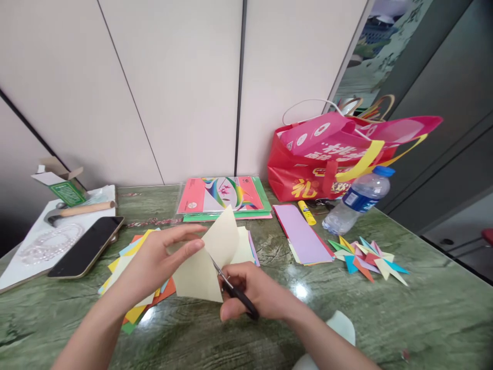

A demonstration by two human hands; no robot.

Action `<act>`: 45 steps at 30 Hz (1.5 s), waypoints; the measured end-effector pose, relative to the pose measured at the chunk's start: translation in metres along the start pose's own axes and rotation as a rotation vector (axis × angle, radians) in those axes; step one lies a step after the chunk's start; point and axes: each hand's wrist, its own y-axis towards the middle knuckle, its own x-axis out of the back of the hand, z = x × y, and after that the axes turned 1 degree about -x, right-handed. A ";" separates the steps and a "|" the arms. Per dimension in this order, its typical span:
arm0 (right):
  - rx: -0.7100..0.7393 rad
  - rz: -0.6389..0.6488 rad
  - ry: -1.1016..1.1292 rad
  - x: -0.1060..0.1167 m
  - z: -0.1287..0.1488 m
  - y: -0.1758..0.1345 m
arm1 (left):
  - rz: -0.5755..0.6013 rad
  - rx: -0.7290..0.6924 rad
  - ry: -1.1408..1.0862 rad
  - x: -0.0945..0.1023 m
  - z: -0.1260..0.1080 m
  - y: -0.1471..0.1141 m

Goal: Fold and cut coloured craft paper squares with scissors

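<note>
My left hand (pixel 165 252) pinches a cream sheet of paper (pixel 198 277) along its upper edge and holds it above the table. In my right hand (pixel 254 288) is a pair of scissors (pixel 241 297) with black handles, the fingers wrapped round them. The blades reach into the sheet, which is partly cut; one flap stands up beyond them. Below my left hand lies a fanned pile of coloured paper (pixel 133 311). More cream and purple paper (pixel 246 246) lies behind the sheet, partly hidden by it.
Packaged coloured paper (pixel 223 195) lies by the wall. To the right are purple paper strips (pixel 304 234), a glue stick (pixel 307 212), a water bottle (pixel 358 200), a red bag (pixel 308 164) and folded paper pieces (pixel 372 257). A phone (pixel 87 246) and a wooden-handled tool (pixel 87 209) lie left.
</note>
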 end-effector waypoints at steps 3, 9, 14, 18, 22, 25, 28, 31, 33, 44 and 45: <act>-0.022 0.028 0.016 -0.002 -0.001 0.001 | 0.150 0.058 -0.142 0.001 0.001 0.000; -0.040 0.088 0.110 -0.005 -0.003 0.000 | 0.268 0.188 -0.328 0.003 0.000 -0.002; -0.065 0.109 0.147 -0.006 -0.003 -0.002 | 0.336 0.209 -0.310 0.005 0.000 -0.005; -0.092 0.148 0.114 -0.007 0.001 -0.003 | 0.361 0.244 -0.348 0.007 0.001 -0.005; -0.122 0.212 0.120 -0.009 0.005 -0.004 | 0.411 0.291 -0.418 0.010 0.003 -0.005; -0.141 0.199 0.122 -0.009 0.005 -0.003 | 0.408 0.342 -0.424 0.012 0.004 -0.006; -0.113 0.183 0.093 -0.008 0.003 -0.002 | 0.401 0.348 -0.397 0.013 0.005 -0.007; -0.097 0.163 0.052 -0.006 0.000 -0.001 | 0.420 0.340 -0.376 0.013 0.004 -0.008; -0.114 0.150 0.032 -0.006 -0.002 0.000 | 0.431 0.326 -0.348 0.013 0.004 -0.007; -0.144 0.122 0.016 -0.007 -0.004 0.000 | 0.437 0.168 -0.198 0.015 0.005 -0.005; -0.146 0.122 0.010 -0.007 -0.004 0.000 | 0.438 0.165 -0.197 0.014 0.005 -0.005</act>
